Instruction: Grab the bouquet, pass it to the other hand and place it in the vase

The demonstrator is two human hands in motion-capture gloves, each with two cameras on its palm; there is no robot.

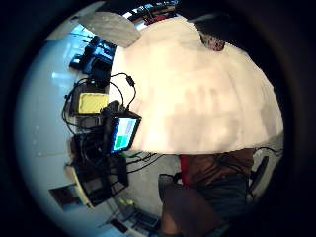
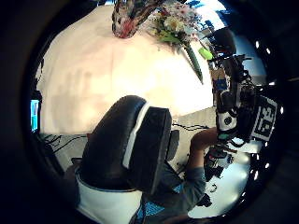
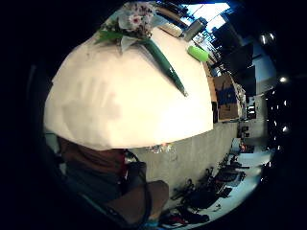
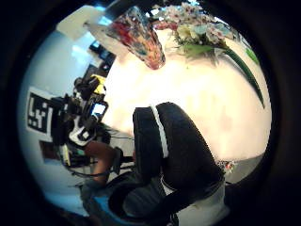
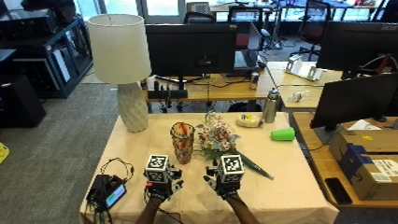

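The bouquet (image 5: pixel 215 136) of pale and pink flowers lies on the beige tablecloth, its green wrapped stem (image 5: pixel 253 167) pointing toward the front right. Just to its left, a multicoloured vase (image 5: pixel 182 142) stands upright. My left hand (image 5: pixel 160 180) hovers over the cloth in front of the vase and holds nothing. My right hand (image 5: pixel 227 179) hovers in front of the bouquet, close to the stem, with nothing in it either. Both palm cameras look out at the bouquet (image 4: pixel 197 33) and the vase (image 2: pixel 126 16) from a short way off, with only bare cloth between.
A white lamp (image 5: pixel 122 70) stands at the table's back left. A green cup (image 5: pixel 283 134) lies at the right, with a metal bottle (image 5: pixel 269 106) behind it. A small screen device with cables (image 5: pixel 109 192) sits at the front left corner. Cardboard boxes (image 5: pixel 367 163) stand right of the table.
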